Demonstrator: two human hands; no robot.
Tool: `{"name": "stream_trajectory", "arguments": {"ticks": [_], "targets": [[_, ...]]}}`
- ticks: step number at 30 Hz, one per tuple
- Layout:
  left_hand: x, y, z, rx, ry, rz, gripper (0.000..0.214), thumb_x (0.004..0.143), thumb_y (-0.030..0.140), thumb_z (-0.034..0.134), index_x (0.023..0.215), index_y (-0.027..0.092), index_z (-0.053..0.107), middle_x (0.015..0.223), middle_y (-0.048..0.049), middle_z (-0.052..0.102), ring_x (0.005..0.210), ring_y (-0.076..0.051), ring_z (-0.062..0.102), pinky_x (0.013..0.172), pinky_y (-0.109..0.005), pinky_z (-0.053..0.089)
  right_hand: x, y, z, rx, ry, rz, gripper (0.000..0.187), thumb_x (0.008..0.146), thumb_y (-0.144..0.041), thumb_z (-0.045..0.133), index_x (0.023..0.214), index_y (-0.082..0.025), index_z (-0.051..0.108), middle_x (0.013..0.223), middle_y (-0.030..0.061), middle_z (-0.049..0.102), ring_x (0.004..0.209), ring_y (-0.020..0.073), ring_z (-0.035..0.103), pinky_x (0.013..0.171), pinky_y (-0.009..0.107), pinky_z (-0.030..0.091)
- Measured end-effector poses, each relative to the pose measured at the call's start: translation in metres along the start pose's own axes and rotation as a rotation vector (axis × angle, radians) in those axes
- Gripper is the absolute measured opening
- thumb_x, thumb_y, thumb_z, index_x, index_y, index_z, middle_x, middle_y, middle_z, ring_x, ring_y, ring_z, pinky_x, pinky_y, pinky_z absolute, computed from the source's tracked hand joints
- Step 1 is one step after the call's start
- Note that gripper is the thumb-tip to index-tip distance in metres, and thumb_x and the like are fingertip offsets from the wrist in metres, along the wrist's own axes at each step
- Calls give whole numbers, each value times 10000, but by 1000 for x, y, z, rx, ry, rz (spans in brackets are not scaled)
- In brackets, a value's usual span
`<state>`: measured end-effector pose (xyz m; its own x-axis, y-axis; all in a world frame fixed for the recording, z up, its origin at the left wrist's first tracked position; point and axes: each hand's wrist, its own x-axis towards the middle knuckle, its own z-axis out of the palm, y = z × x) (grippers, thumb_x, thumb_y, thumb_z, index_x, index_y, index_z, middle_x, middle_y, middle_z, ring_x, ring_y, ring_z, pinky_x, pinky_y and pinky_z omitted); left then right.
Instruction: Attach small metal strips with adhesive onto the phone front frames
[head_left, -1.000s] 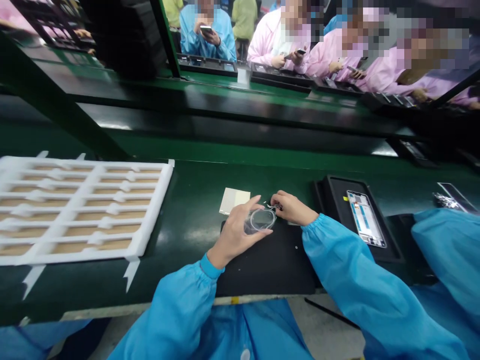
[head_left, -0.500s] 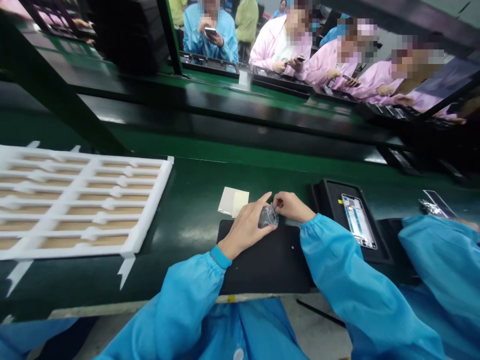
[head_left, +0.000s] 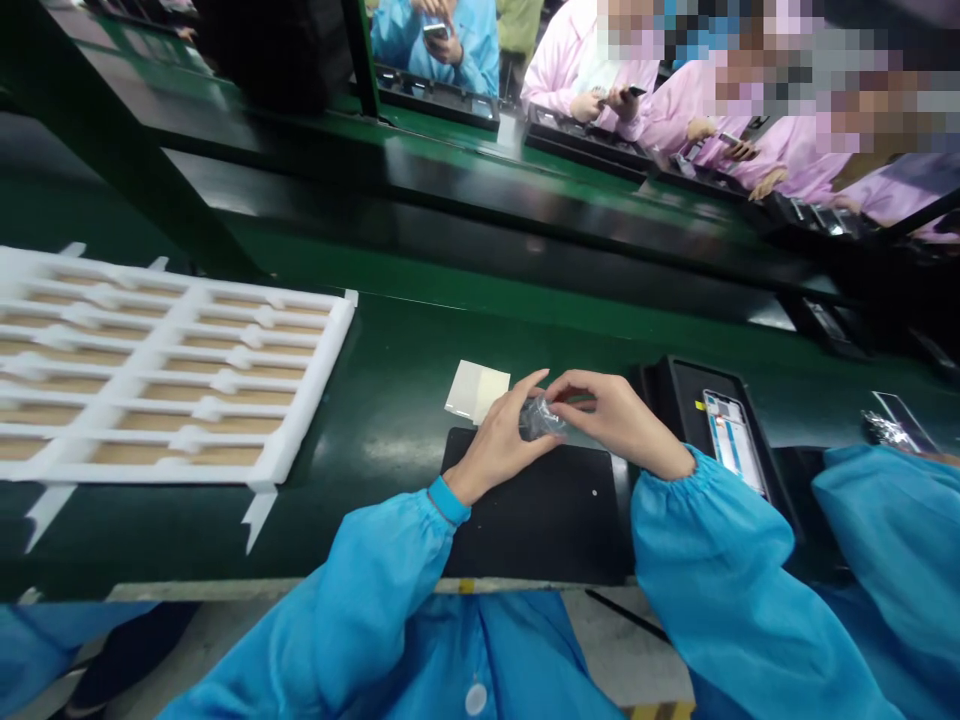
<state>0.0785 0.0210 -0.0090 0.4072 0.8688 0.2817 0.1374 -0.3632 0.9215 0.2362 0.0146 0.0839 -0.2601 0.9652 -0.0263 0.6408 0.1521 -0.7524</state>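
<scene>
Over the black mat (head_left: 536, 520), a small crumpled clear plastic bag (head_left: 537, 418) sits between my two hands; what is inside it is too small to make out. My left hand (head_left: 495, 445) is curved round the bag from the left, thumb along the near side and fingers along the far side. From the right, my right hand (head_left: 611, 410) meets the bag's edge with thumb and forefinger bent in a pinch. Just beyond my left hand lies a pale sheet (head_left: 463, 388) with a yellowish paper (head_left: 491, 385) over part of it.
A white foam frame (head_left: 274, 440) with slots lies at the left. On the right, a black tray (head_left: 679, 375) holds an opened phone body (head_left: 731, 440). A co-worker's blue sleeve (head_left: 892, 520) reaches in at the far right. Other people handle phones across the bench.
My right hand has turned and opened its grip wider, its fingers now lower against the bag. The whole view has shifted a little.
</scene>
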Motion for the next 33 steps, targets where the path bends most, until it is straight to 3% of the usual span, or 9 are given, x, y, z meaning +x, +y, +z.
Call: {"name": "stream_trajectory", "arguments": {"ticks": [4,8,11,13,19,23,25,29,33], "targets": [[0,2,-2,-4,27,32,769,782,288,775,1436,278,371,1215,-64,639,1155,-245,612,1025,-428,481,0,10,-15,-70,147,-14,119,861,-275,579,866,-225,687,881,29,717,855,200,682,788,339,570],[2,1,-9,-5,188,43,707,788,327,775,1392,272,412,1178,-57,658,1116,-219,641,1000,-383,514,3,69,-27,-257,256,178,162,825,-286,633,956,-199,673,962,68,699,845,203,664,772,356,561],[4,-2,-15,-15,300,42,703,795,366,767,1385,265,398,1165,-57,662,1083,-204,657,966,-362,540,4,112,-15,-307,242,264,235,794,-237,647,1015,-163,675,1007,104,664,800,192,649,767,371,558],[5,-5,-18,-31,326,31,714,795,378,767,1389,264,389,1169,-61,659,1078,-203,657,963,-366,543,3,124,-1,-296,216,254,241,829,-193,582,1047,-150,676,1023,110,654,805,180,652,781,358,553],[5,-7,-19,-31,304,27,727,795,374,767,1398,256,379,1171,-68,656,1092,-207,650,980,-376,535,11,112,11,-243,100,139,263,896,-138,458,989,-184,700,909,56,712,849,166,674,815,309,533],[4,-5,-18,-48,276,37,737,784,371,777,1400,259,387,1164,-66,663,1086,-208,656,972,-375,539,23,104,12,-265,118,30,289,891,-113,442,1045,-179,677,1071,97,692,1020,202,646,921,375,507],[4,-4,-19,-35,276,43,747,776,353,784,1404,262,389,1159,-64,665,1082,-206,657,962,-367,543,25,100,21,-271,64,-54,313,878,-76,439,1043,-186,682,1165,95,674,1130,193,605,1005,376,466],[4,-4,-20,-1,296,46,742,770,333,787,1399,265,400,1143,-59,669,1071,-205,657,958,-369,543,13,94,35,-298,-60,-174,331,867,-48,445,1050,-183,686,1213,91,665,1176,196,580,1050,387,440],[5,-5,-19,1,279,51,749,765,337,789,1399,261,398,1134,-59,670,1064,-210,658,964,-381,538,-8,100,26,-417,-71,-244,344,878,-44,408,1046,-183,675,1143,97,678,1109,218,601,1012,422,463]]}}
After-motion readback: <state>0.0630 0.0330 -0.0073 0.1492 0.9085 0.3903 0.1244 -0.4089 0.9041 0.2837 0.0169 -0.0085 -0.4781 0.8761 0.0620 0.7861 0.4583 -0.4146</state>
